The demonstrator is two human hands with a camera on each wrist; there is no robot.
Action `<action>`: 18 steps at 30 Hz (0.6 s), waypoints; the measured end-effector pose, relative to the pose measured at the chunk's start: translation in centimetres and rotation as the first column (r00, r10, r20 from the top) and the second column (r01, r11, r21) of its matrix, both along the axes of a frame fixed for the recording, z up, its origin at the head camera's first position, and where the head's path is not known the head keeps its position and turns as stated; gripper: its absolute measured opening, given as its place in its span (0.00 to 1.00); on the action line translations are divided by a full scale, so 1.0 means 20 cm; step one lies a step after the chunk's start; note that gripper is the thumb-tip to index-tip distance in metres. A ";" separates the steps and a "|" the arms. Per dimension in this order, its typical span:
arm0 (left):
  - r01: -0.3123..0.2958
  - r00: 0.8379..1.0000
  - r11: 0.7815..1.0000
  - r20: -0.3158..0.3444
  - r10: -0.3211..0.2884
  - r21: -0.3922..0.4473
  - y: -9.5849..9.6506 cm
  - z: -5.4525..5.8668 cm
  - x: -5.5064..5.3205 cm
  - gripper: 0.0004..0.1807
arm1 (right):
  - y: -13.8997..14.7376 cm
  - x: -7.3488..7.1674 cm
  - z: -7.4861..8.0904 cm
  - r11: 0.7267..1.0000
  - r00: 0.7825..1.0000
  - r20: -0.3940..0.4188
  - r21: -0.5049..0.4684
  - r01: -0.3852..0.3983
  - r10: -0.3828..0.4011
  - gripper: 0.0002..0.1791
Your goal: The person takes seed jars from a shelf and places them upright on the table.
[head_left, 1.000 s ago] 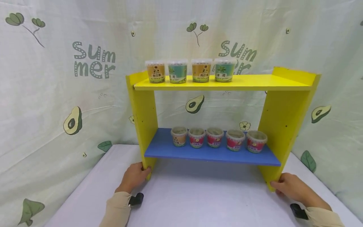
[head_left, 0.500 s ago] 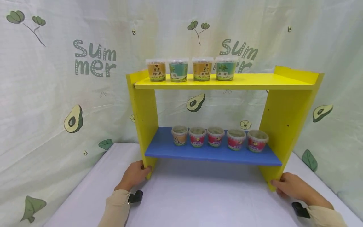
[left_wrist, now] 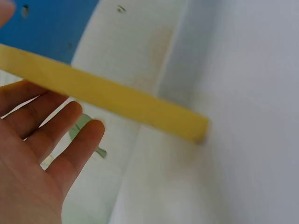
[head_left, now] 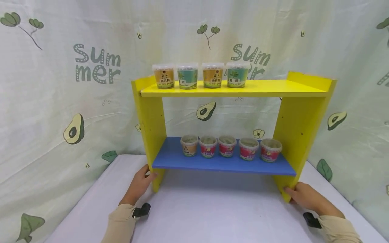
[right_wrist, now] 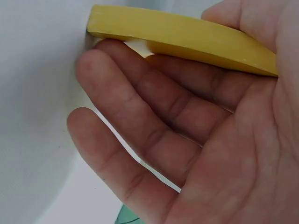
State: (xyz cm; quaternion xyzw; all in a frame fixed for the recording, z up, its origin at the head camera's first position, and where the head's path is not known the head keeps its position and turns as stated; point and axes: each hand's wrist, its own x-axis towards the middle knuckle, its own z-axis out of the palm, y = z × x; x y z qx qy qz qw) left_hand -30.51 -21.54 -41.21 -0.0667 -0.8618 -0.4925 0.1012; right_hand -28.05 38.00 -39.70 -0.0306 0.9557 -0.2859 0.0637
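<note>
A yellow shelf unit (head_left: 304,131) with a blue lower board stands on the white table. My left hand (head_left: 138,184) is at the foot of its left side panel, thumb by the front edge. In the left wrist view the fingers (left_wrist: 88,135) lie spread and fairly straight along the panel's outer side, the nearer ones apart from it. My right hand (head_left: 308,197) holds the foot of the right panel, its thumb on one side and fingers (right_wrist: 117,79) on the other. Two fingers there extend loosely away from the yellow board (right_wrist: 187,32).
Lidded cups, orange (head_left: 164,78) and teal (head_left: 187,77), stand in a row on the top board. Several more cups, one orange (head_left: 189,145) and the others pink (head_left: 226,146), line the blue board (head_left: 182,163). A printed curtain (head_left: 100,101) hangs behind and beside the table (head_left: 212,212).
My left hand has loosened at the left panel and shifted slightly up and outward. The right hand has slid a little up its panel. The head view has shifted slightly; the cups keep their places.
</note>
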 end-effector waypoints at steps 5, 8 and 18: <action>0.068 0.992 0.979 -0.114 -0.047 0.190 0.03 0.07 0.02 0.26 | 0.01 0.00 0.00 1.000 1.000 0.001 -0.006 -0.003 0.003 0.17; 0.015 0.987 0.973 -0.158 0.022 0.229 0.07 0.12 0.03 0.31 | 0.00 0.00 0.00 1.000 1.000 0.001 -0.006 -0.005 0.005 0.17; -0.199 0.888 0.915 -0.330 0.319 0.350 0.22 0.09 0.03 0.24 | 0.00 0.00 -0.01 0.999 1.000 -0.004 -0.026 -0.028 0.028 0.16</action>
